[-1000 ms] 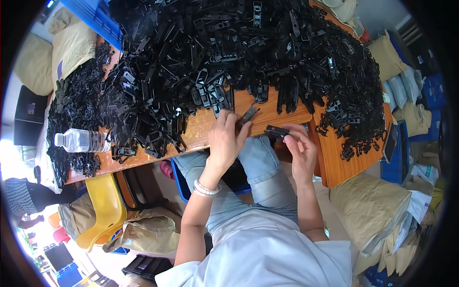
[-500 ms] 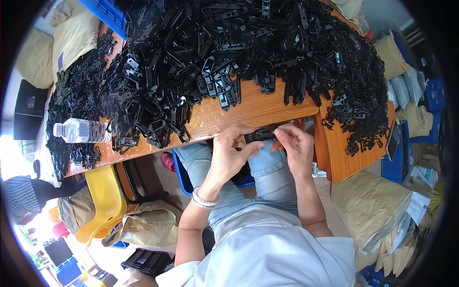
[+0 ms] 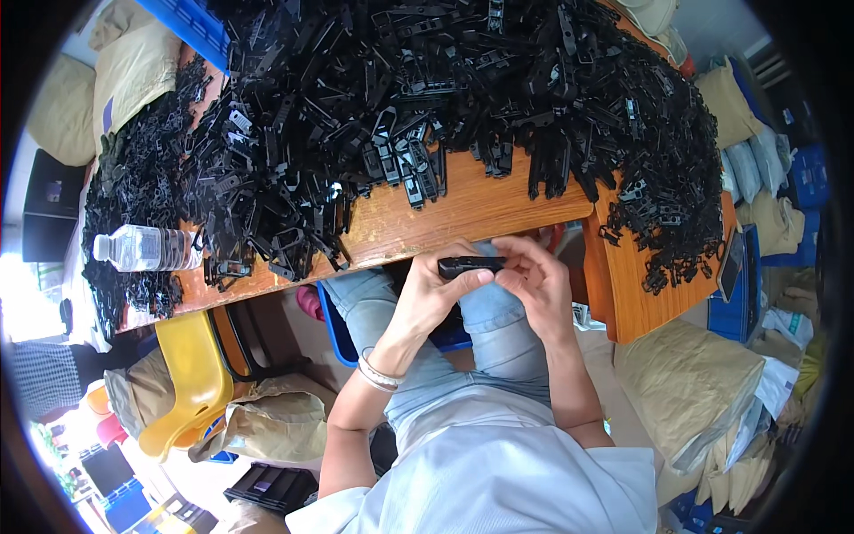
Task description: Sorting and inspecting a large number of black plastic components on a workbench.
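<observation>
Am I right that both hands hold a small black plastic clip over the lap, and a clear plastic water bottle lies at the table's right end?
Not quite. The clear plastic water bottle lies at the wooden table's left end. As the head view shows, left hand and right hand do hold the small black plastic clip over the lap.

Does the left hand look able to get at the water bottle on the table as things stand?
Probably not right away: the left hand is gripping a black plastic part together with the right hand, and the water bottle lies far to the left, among the piled black parts.
</observation>
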### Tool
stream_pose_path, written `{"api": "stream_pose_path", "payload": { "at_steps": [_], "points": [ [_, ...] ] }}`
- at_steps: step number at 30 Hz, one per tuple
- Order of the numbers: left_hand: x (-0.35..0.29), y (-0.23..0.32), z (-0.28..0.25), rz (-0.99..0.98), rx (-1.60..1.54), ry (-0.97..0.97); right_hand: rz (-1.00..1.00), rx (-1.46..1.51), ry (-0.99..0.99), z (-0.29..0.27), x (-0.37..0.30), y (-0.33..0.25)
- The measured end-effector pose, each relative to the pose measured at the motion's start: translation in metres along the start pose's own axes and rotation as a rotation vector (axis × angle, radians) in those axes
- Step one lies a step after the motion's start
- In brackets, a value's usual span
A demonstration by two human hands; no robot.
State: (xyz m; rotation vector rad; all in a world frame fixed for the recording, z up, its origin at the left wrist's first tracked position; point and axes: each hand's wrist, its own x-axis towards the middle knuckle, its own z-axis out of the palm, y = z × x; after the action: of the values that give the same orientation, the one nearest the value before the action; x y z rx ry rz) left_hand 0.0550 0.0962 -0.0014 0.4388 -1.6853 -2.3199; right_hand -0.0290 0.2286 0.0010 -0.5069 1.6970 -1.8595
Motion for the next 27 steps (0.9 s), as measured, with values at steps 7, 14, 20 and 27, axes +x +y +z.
{"api": "stream_pose_path", "payload": {
  "at_steps": [7,14,20,27],
  "points": [
    [0.017,0.014,-0.026,0.007,0.200,-0.197,-0.070,0.050,-0.037,0.000,0.004,0.008],
    [0.061,0.014,-0.047,0.341,1.219,0.517,0.056,0.097,0.074,-0.012,0.001,0.023],
    [0.033,0.013,-0.042,0.275,1.178,0.580,0.090,0.106,-0.021,-0.008,0.003,0.025],
    [0.010,0.007,-0.041,-0.038,-0.073,0.408,0.013,-0.019,-0.086,0.000,0.023,0.031]
  ]
}}
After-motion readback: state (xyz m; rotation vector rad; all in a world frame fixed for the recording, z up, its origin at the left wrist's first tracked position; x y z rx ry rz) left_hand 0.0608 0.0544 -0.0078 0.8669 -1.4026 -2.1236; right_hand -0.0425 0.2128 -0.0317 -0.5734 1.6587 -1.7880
